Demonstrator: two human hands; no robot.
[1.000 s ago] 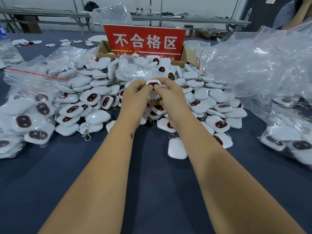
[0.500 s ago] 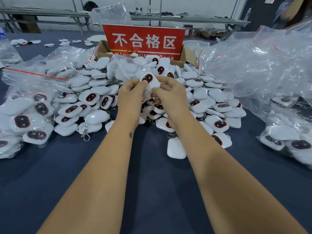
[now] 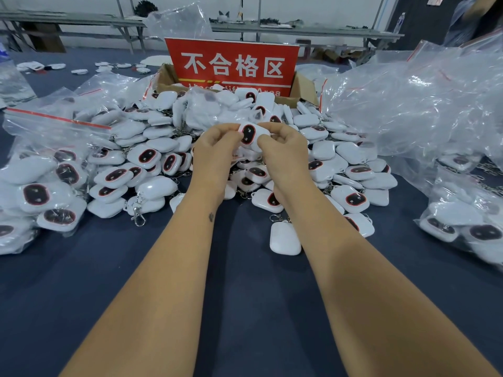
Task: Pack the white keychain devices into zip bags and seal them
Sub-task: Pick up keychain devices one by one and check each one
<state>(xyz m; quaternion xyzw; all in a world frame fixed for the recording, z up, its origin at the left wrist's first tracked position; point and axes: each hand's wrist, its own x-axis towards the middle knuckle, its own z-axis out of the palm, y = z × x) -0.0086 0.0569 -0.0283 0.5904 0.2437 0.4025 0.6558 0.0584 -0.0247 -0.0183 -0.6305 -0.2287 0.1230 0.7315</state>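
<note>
Device [image 3: 250, 135] sits pinched between your left hand [image 3: 217, 151] and right hand [image 3: 285, 148], above the pile [image 3: 152, 159]; long axis tilted upright, dark face toward you.

My hands hide the lower part of the device [image 3: 251, 135] I hold; the red sign's [image 3: 232, 63] bottom line is covered.

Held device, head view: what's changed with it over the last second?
The device has been turned in the fingers: a second ago only its top edge showed between the hands, now its dark, red-rimmed face points at the camera. Both hands, left and right, keep pinching it above the pile; nothing was let go. The pile, the filled bags and the red sign stayed put.
</note>
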